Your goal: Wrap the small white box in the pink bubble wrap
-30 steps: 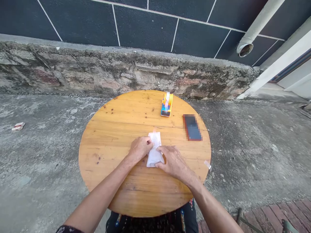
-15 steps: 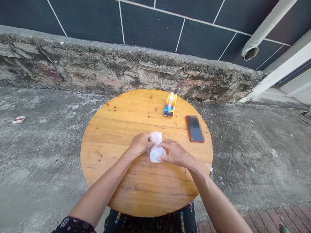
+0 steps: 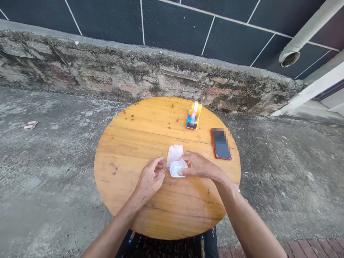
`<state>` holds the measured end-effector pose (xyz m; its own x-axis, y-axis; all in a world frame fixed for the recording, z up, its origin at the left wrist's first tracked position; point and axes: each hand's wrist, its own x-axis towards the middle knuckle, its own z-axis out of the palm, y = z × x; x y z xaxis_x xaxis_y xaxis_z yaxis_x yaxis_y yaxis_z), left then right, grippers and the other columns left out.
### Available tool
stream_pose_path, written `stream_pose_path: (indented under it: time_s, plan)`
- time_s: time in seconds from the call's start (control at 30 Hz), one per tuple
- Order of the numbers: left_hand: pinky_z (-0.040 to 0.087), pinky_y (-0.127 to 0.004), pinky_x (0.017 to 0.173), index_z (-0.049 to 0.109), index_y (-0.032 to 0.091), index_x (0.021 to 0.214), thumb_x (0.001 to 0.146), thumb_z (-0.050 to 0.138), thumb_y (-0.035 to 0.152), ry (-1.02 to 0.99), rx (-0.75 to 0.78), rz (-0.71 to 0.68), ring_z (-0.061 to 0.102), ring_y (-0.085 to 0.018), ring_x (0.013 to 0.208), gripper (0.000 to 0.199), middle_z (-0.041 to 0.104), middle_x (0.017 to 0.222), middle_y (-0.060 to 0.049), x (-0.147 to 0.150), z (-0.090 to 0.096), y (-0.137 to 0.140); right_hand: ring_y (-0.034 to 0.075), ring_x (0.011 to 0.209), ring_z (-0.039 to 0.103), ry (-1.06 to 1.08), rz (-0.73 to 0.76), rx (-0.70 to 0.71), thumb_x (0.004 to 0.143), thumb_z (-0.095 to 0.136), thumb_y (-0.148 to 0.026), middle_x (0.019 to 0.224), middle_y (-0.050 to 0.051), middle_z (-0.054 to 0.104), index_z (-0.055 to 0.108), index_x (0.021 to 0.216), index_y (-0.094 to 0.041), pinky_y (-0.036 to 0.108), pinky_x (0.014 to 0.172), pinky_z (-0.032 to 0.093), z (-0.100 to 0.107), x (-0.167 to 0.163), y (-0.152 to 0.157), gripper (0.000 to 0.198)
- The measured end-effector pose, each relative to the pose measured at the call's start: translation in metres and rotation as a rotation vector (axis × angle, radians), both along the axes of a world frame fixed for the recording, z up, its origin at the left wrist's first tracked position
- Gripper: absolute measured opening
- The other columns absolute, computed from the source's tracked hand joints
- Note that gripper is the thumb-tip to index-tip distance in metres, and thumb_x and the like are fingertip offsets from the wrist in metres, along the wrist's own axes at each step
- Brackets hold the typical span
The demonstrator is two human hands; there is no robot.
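On the round wooden table (image 3: 129,143), a small translucent white plastic box (image 3: 175,170) rests on the near part of a thin whitish sheet (image 3: 174,152), which looks like soft wrapping. My right hand (image 3: 199,165) grips the box from its right side, thumb on the near edge and fingers at the back. To the left, my left hand (image 3: 149,180) hovers just off the box and sheet. Its fingers are loosely curled and apart from the thumb, with nothing visible in them. What the box contains cannot be made out.
A yellow and blue tape dispenser (image 3: 194,115) stands near the table's far edge. A phone in a red case (image 3: 221,148) lies to the right. Beyond the table are a low stone wall (image 3: 120,71) and a pipe (image 3: 298,39). Some litter (image 3: 31,124) lies on the ground.
My left hand has let go of the sheet and drawn back toward the left and nearer to me. My right hand stays on the box. The view has shifted slightly.
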<state>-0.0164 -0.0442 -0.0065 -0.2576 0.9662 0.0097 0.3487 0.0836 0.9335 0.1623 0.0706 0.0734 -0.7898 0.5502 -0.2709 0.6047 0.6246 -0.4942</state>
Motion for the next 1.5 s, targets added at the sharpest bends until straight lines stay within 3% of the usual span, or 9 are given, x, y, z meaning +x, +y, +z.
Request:
stream_pose_path:
  time_s: [0.17, 0.33, 0.5, 0.8, 1.0, 1.27, 1.5]
  plan:
    - [0.056, -0.033, 0.078, 0.054, 0.014, 0.119, 0.078, 0.049, 0.018, -0.172, -0.057, 0.025, 0.064, -0.021, 0.099, 0.042, 0.065, 0.108, -0.011, 0.005, 0.001, -0.001, 0.018, 0.081, 0.058, 0.049, -0.02, 0.024, 0.075, 0.07, -0.027, 0.093, 0.002, 0.065, 0.068, 0.099, -0.02, 0.027, 0.072, 0.04, -0.006, 0.003, -0.004, 0.025]
    - [0.054, -0.033, 0.088, 0.058, 0.014, 0.114, 0.079, 0.046, 0.014, -0.179, -0.014, -0.01, 0.065, -0.019, 0.098, 0.037, 0.067, 0.106, -0.01, 0.007, 0.012, 0.003, 0.021, 0.092, 0.059, 0.109, -0.052, 0.098, 0.075, 0.071, -0.022, 0.101, 0.005, 0.064, 0.066, 0.106, -0.019, 0.031, 0.081, 0.043, -0.013, 0.009, -0.021, 0.032]
    - [0.052, -0.035, 0.093, 0.06, 0.015, 0.11, 0.081, 0.045, 0.013, -0.215, -0.004, -0.017, 0.064, -0.018, 0.1, 0.033, 0.067, 0.109, -0.01, 0.009, 0.01, 0.006, 0.022, 0.1, 0.057, 0.126, -0.091, 0.204, 0.075, 0.072, -0.021, 0.11, 0.006, 0.062, 0.063, 0.112, -0.021, 0.036, 0.088, 0.042, -0.021, 0.015, -0.036, 0.038]
    - [0.051, -0.033, 0.092, 0.062, 0.017, 0.108, 0.083, 0.045, 0.015, -0.169, 0.0, -0.004, 0.064, -0.017, 0.1, 0.03, 0.068, 0.106, -0.008, 0.012, 0.006, 0.004, 0.027, 0.103, 0.057, 0.145, -0.145, 0.376, 0.078, 0.068, -0.021, 0.117, 0.012, 0.059, 0.059, 0.118, -0.019, 0.042, 0.089, 0.045, -0.032, 0.018, -0.062, 0.041]
    - [0.054, -0.031, 0.08, 0.062, 0.015, 0.102, 0.083, 0.048, 0.022, -0.113, -0.065, 0.016, 0.066, -0.018, 0.088, 0.024, 0.069, 0.101, -0.008, 0.006, 0.011, -0.004, 0.029, 0.103, 0.056, 0.199, -0.158, 0.502, 0.081, 0.066, -0.022, 0.118, 0.014, 0.059, 0.057, 0.122, -0.018, 0.046, 0.089, 0.045, -0.047, 0.025, -0.078, 0.042]
    - [0.053, -0.03, 0.084, 0.063, 0.015, 0.106, 0.083, 0.044, 0.019, -0.146, -0.056, -0.092, 0.066, -0.018, 0.095, 0.03, 0.07, 0.105, -0.009, 0.01, 0.013, 0.008, 0.029, 0.109, 0.055, 0.198, -0.14, 0.514, 0.082, 0.064, -0.02, 0.132, 0.013, 0.056, 0.055, 0.125, -0.017, 0.046, 0.095, 0.043, -0.054, 0.027, -0.08, 0.044]
    - [0.05, -0.029, 0.085, 0.065, 0.018, 0.101, 0.084, 0.043, 0.014, -0.006, -0.033, -0.122, 0.064, -0.017, 0.093, 0.028, 0.069, 0.102, -0.005, 0.014, 0.023, 0.006, 0.029, 0.112, 0.057, 0.222, -0.123, 0.485, 0.082, 0.065, -0.022, 0.13, 0.013, 0.059, 0.056, 0.124, -0.017, 0.048, 0.099, 0.042, -0.051, 0.026, -0.075, 0.043]
